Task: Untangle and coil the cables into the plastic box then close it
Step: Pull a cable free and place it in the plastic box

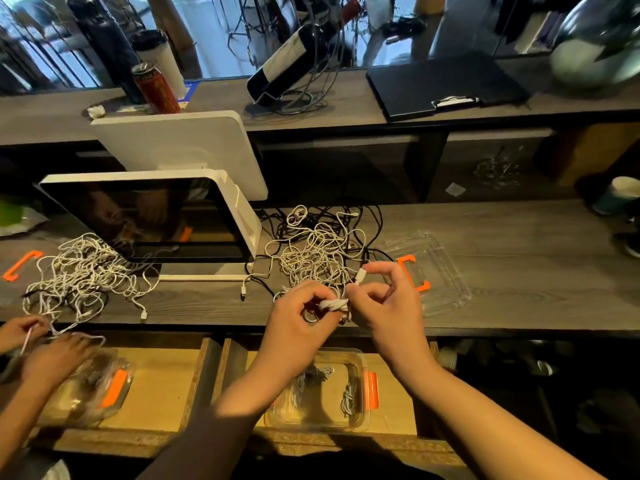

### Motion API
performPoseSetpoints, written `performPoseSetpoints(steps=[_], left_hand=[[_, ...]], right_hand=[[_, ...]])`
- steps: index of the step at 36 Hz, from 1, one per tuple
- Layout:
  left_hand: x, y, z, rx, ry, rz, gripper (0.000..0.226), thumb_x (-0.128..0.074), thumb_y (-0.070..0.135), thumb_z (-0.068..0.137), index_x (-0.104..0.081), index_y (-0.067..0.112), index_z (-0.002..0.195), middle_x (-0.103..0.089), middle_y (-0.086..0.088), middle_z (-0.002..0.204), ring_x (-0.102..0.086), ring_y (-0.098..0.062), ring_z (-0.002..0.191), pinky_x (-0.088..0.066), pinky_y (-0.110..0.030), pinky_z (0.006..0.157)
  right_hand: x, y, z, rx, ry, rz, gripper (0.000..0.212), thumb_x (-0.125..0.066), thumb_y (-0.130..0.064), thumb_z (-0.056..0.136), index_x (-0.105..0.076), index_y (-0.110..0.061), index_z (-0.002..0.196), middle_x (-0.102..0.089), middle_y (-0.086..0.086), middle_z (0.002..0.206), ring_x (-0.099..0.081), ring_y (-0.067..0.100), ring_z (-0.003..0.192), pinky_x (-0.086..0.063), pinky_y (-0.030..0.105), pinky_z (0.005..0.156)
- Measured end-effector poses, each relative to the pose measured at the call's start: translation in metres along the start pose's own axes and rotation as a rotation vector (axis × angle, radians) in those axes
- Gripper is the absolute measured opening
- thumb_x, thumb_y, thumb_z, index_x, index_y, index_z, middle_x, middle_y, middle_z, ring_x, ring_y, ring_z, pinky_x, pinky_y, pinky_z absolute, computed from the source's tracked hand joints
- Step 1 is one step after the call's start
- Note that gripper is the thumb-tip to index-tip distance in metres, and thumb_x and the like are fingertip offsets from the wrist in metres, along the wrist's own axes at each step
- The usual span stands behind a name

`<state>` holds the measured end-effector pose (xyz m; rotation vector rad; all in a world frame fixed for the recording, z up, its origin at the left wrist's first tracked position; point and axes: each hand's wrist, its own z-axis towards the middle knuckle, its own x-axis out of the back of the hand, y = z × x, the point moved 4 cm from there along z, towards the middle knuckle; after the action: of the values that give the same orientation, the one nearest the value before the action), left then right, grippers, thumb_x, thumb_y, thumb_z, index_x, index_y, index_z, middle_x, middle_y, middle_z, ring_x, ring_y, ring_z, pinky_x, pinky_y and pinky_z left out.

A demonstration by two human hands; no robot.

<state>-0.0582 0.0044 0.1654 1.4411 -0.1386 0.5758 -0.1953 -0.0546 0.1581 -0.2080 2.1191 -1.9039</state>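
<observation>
Left hand (pixel 298 318), right hand (pixel 384 299) grip white cable (pixel 334 304) over counter edge (pixel 519 331).

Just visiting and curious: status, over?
Left hand grips coiled white cable; right hand pinches its plug end. Plastic box open below, coils inside. Tangled cable pile remains on desk.
</observation>
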Motion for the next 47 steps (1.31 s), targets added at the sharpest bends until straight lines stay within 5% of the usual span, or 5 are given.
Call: performPoseSetpoints(steps=[9,19,29,39,47], left_hand=[[0.005,0.011,0.008,-0.25,0.027,0.092,0.015,-0.073,0.001,0.081,-0.074,0.011,0.091,-0.068,0.005,0.094,-0.066,-0.014,0.092,-0.052,-0.024,0.08],[0.007,0.005,0.006,-0.081,0.141,-0.016,0.021,-0.074,-0.006,0.076,-0.074,0.012,0.088,-0.069,0.005,0.088,-0.068,-0.016,0.087,-0.054,-0.024,0.078],[0.007,0.008,0.012,0.12,0.045,-0.141,0.036,-0.074,-0.005,0.081,-0.075,0.026,0.099,-0.077,0.012,0.092,-0.072,-0.005,0.086,-0.054,-0.016,0.077],[-0.006,0.002,0.011,0.261,0.058,-0.245,0.022,-0.076,0.003,0.084,-0.072,0.023,0.093,-0.076,0.002,0.086,-0.072,-0.012,0.081,-0.055,-0.021,0.073],[-0.01,0.0,0.013,0.308,0.185,-0.309,0.011,-0.075,0.009,0.086,-0.071,0.015,0.095,-0.075,0.003,0.083,-0.071,-0.007,0.075,-0.053,-0.017,0.067]], right_hand=[[0.001,-0.002,-0.003,0.041,-0.006,-0.017,0.034,-0.062,-0.004,0.093,-0.071,-0.03,0.113,-0.074,-0.004,0.092,-0.068,0.013,0.088,-0.057,0.027,0.077],[0.002,-0.004,0.009,-0.001,-0.22,-0.18,0.028,-0.055,0.0,0.097,-0.076,-0.016,0.106,-0.072,-0.016,0.082,-0.062,-0.001,0.074,-0.045,0.013,0.064],[0.01,-0.008,0.022,0.002,-0.265,-0.147,0.028,-0.063,-0.001,0.092,-0.078,-0.025,0.092,-0.072,0.016,0.084,-0.063,0.036,0.073,-0.05,0.048,0.066],[0.021,-0.006,0.037,-0.168,-0.325,-0.193,0.018,-0.062,0.0,0.09,-0.074,-0.011,0.085,-0.063,0.007,0.072,-0.045,0.019,0.061,-0.035,0.025,0.056],[0.02,0.004,0.025,-0.272,-0.301,-0.045,0.037,-0.075,-0.038,0.078,-0.075,-0.009,0.1,-0.074,0.006,0.088,-0.068,0.016,0.078,-0.057,0.032,0.071]])
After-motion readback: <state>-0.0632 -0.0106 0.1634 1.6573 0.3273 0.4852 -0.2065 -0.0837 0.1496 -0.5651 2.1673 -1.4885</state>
